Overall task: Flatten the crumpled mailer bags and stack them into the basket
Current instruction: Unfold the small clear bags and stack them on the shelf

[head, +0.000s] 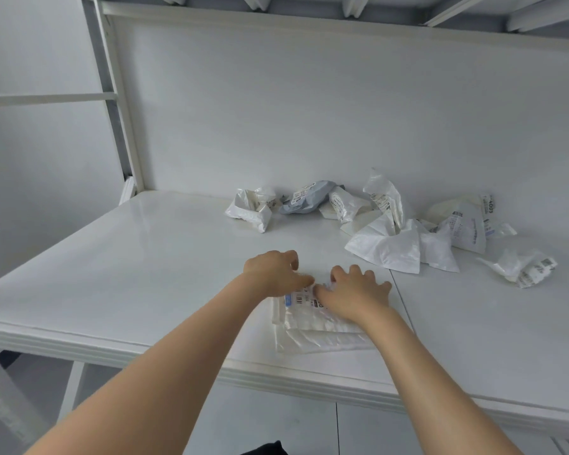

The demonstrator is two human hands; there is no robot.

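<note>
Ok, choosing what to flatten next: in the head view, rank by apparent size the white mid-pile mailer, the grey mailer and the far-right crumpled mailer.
1. white mid-pile mailer.
2. grey mailer and far-right crumpled mailer look alike; the grey one lies farther back.

White table [145,274], flattened mailers [322,336], crumpled mailers [388,247]

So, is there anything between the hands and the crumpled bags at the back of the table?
Nothing visible. The left hand and right hand rest on a flat mailer near the front edge; only table surface lies between them and the crumpled bags. The basket is not in view.
</note>
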